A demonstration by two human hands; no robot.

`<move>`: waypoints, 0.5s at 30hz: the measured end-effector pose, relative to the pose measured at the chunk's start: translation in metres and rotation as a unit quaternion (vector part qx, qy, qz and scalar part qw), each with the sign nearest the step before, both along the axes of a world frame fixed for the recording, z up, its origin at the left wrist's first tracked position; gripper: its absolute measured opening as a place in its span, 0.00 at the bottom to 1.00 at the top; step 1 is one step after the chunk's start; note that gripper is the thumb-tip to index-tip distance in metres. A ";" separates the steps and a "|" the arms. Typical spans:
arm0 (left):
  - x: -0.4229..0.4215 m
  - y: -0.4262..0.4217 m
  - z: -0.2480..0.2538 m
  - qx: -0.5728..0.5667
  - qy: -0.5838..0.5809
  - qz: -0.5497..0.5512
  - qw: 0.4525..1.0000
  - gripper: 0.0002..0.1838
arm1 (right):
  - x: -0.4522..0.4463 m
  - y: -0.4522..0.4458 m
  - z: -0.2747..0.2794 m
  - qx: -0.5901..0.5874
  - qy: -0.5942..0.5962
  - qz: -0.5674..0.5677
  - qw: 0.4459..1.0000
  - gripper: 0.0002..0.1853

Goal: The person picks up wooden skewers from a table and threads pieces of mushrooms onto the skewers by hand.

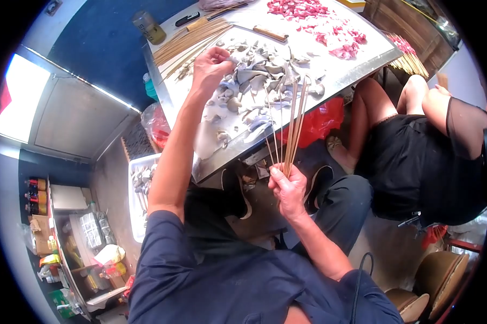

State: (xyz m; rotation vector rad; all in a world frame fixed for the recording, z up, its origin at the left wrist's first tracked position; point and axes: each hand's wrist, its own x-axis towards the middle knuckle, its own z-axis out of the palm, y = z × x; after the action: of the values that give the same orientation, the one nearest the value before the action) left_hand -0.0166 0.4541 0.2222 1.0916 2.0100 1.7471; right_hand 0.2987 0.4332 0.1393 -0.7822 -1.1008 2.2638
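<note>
My right hand (289,189) is closed around the lower ends of several bamboo skewers (294,127), which point up and fan apart slightly in front of the table edge. Grey-white mushroom pieces (254,75), torn and loose, lie spread over the metal-edged table (346,78). At the left side of that pile is my left hand (212,66), its fingers curled and pinched together. What sits between those fingertips is too small to make out. Just beyond it lies a bundle of bare skewers (192,43).
Pink-and-white meat pieces (329,27) cover the table's far right. A knife handle (270,33) and a jar (149,28) are at the back. A person in black (421,162) sits at right, near loaded skewers (408,56). A white tray (137,216) of skewered pieces stands at left.
</note>
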 end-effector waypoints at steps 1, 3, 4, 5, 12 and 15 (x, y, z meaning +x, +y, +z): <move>0.005 -0.005 0.002 0.045 -0.063 -0.032 0.996 0.13 | 0.000 0.000 0.000 0.003 -0.001 -0.001 1.000 0.03; 0.019 -0.014 0.006 0.063 -0.102 -0.028 0.992 0.13 | 0.001 -0.001 0.001 0.004 -0.002 0.001 1.000 0.03; 0.026 -0.018 0.009 0.081 -0.139 -0.024 0.987 0.13 | 0.001 -0.001 0.002 0.005 -0.003 0.004 1.000 0.03; 0.029 -0.021 0.009 0.074 -0.152 -0.010 0.986 0.12 | 0.001 -0.002 0.001 0.005 -0.003 0.005 1.000 0.03; 0.030 -0.032 -0.009 0.067 -0.130 -0.014 0.989 0.09 | 0.001 -0.002 0.000 0.010 0.000 0.003 1.000 0.03; 0.033 -0.036 -0.011 0.081 -0.124 -0.010 0.989 0.09 | 0.000 -0.003 -0.001 0.010 -0.004 0.004 1.000 0.03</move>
State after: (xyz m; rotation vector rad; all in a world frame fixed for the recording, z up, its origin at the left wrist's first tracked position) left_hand 0.0161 0.4179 0.2108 0.8844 1.7299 1.9574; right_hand 0.2986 0.4304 0.1380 -0.7818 -1.1291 2.2545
